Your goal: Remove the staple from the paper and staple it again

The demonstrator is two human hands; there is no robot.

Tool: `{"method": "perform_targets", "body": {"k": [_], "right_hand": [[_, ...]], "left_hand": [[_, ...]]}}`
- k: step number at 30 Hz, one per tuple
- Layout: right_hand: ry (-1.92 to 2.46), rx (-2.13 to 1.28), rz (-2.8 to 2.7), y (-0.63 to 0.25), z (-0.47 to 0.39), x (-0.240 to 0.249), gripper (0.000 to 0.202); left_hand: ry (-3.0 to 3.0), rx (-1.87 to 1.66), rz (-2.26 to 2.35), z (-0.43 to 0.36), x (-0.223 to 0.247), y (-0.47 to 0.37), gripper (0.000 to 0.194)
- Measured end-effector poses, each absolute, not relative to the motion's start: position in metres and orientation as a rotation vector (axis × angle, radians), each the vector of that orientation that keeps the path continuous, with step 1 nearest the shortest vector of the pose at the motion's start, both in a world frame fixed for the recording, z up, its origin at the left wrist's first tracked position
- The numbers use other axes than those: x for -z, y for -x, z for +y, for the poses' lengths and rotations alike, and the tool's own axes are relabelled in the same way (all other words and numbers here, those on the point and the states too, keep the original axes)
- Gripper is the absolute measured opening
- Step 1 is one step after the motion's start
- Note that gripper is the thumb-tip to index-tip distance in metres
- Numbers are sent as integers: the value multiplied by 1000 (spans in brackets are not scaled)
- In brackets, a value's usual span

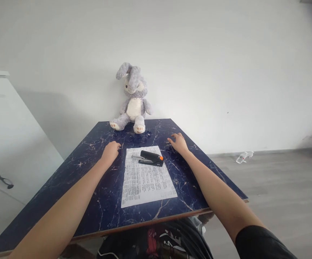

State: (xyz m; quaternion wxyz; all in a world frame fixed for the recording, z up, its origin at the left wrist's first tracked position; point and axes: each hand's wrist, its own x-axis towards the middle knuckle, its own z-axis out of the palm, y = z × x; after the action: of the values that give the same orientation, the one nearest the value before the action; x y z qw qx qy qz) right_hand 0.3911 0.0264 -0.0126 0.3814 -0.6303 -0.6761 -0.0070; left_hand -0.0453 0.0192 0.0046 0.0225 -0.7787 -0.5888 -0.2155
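Note:
A black stapler (152, 158) with an orange piece at its right end lies on its side on a printed sheet of paper (147, 183). A thin metal part sticks out from its left end. My left hand (111, 151) rests on the dark blue table left of the paper, fingers loosely bent and nothing seen in them. To the right of the paper lies my right hand (179, 143), thumb and fingers apart, holding nothing. Neither hand touches the stapler or the sheet.
A grey plush rabbit (134, 108) sits at the table's (96, 212) far edge against the white wall (212, 72). A white cabinet (10, 136) with a dark handle stands at the left. Clear plastic packaging (244, 157) lies on the floor to the right.

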Motion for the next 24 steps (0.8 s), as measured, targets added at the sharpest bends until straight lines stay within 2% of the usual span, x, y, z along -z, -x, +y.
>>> {"method": "perform_targets", "body": {"k": [6, 10, 14, 24], "right_hand": [[1402, -95, -1984, -365, 15, 6, 25], [1274, -158, -2027, -354, 8, 3, 27], [1173, -184, -2040, -347, 6, 3, 32], [1134, -264, -2173, -349, 4, 3, 29]], "left_hand": [[2351, 793, -1800, 15, -6, 40, 12], [2428, 1194, -1921, 6, -7, 21, 7], [2619, 1403, -1675, -9, -13, -1, 11], [2818, 1309, -1391, -30, -17, -26, 28]]}}
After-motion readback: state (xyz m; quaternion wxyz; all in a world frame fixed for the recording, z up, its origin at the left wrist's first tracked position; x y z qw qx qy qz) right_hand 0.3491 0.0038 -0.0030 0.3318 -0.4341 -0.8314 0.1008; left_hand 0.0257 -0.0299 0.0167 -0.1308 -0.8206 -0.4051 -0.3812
